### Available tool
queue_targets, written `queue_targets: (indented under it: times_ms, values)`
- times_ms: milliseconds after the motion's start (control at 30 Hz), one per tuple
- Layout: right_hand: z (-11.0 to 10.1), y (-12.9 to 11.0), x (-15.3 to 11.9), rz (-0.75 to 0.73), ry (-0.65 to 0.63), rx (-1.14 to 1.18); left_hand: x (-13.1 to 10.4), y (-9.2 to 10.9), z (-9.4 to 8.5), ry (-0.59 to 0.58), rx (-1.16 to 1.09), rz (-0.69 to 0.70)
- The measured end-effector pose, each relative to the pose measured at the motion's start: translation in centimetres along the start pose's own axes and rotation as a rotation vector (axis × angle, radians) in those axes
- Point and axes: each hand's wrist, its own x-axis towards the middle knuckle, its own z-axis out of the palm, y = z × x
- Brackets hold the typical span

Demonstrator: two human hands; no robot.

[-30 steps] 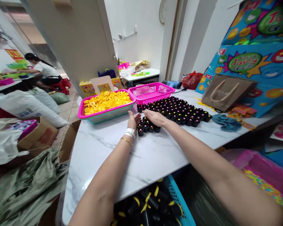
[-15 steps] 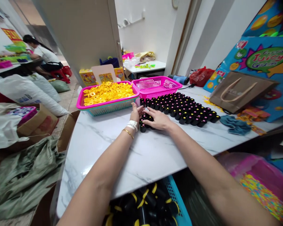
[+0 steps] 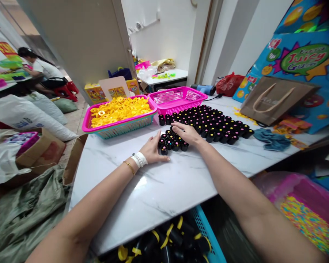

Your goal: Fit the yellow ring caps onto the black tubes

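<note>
Several small black cylinders [image 3: 170,140] with pink, yellow and blue dots on top stand upright in a cluster between my hands. My left hand [image 3: 152,149] lies along the cluster's left and near side, fingers stretched and thumb apart. On the far right side of the cluster, my right hand [image 3: 185,133] rests with its fingers extended, partly over the cylinders. Neither hand closes around a cylinder. Behind my right hand spreads a large block of the same black cylinders [image 3: 216,122], packed in rows.
At the back left stands a pink-rimmed basket [image 3: 84,125] heaped with yellow plastic pieces [image 3: 120,109]. A pink basket [image 3: 178,96] sits beside it. Rightward lie a blue cloth [image 3: 271,139] and a brown paper bag [image 3: 276,98]. Below the table edge, a blue basket [image 3: 205,226] holds black-and-yellow parts.
My left hand has moved left and nearer, from behind the small cluster to its near left side, uncovering more cylinders. My right hand stays at the cluster's right. The view has shifted slightly.
</note>
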Motion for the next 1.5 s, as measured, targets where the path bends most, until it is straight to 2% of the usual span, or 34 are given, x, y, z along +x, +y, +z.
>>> queue_targets:
  times_ms: [167,300,367,467,600,700,833,933,1067,1200,1300,1367,1433,1500]
  values:
    - [0.3,0.3,-0.3,-0.024,-0.022,-0.028,1.4,0.3,0.2,0.061,-0.151,-0.015]
    - [0.6,-1.4,-0.7,-0.018,-0.108,-0.253,1.1,1.8,0.6,0.118,-0.237,-0.035]
    - [0.6,-2.3,-0.8,-0.007,-0.185,-0.393,1.0,2.5,0.9,0.136,-0.251,-0.096]
    - [0.8,-3.1,-0.9,-0.023,-0.282,-0.476,1.0,2.8,1.2,0.140,-0.225,-0.128]
    - [1.1,-3.2,-0.9,-0.033,-0.299,-0.447,0.9,2.6,1.3,0.137,-0.196,-0.095]
    - [1.1,-3.2,-0.7,-0.050,-0.248,-0.247,0.8,2.6,1.2,0.142,-0.181,-0.088]
    - [0.6,-2.5,-0.4,0.042,-0.123,0.155,0.8,2.7,1.1,0.141,-0.191,-0.094]
    - [0.6,-1.6,-0.1,0.082,-0.080,0.335,0.8,2.8,1.0,0.141,-0.217,-0.088]
    - [1.2,-0.6,0.4,0.122,-0.017,0.291,0.8,2.8,1.1,0.147,-0.226,-0.081]
    - [0.3,-1.9,0.0,0.071,0.065,0.084,1.1,2.1,1.3,0.167,-0.246,-0.026]
    - [-1.8,-4.2,-3.0,-0.036,0.182,-0.119,1.2,2.0,1.0,0.231,-0.203,0.012]
    - [-3.1,-5.6,-7.0,-0.088,0.229,-0.234,0.6,2.9,0.5,0.322,-0.151,0.031]
    - [-3.6,-6.0,-12.0,-0.106,0.274,-0.281,-1.1,4.3,0.1,0.383,-0.096,0.057]
    - [-3.0,-5.4,-16.8,-0.072,0.318,-0.301,-4.0,6.0,0.2,0.345,-0.038,0.086]
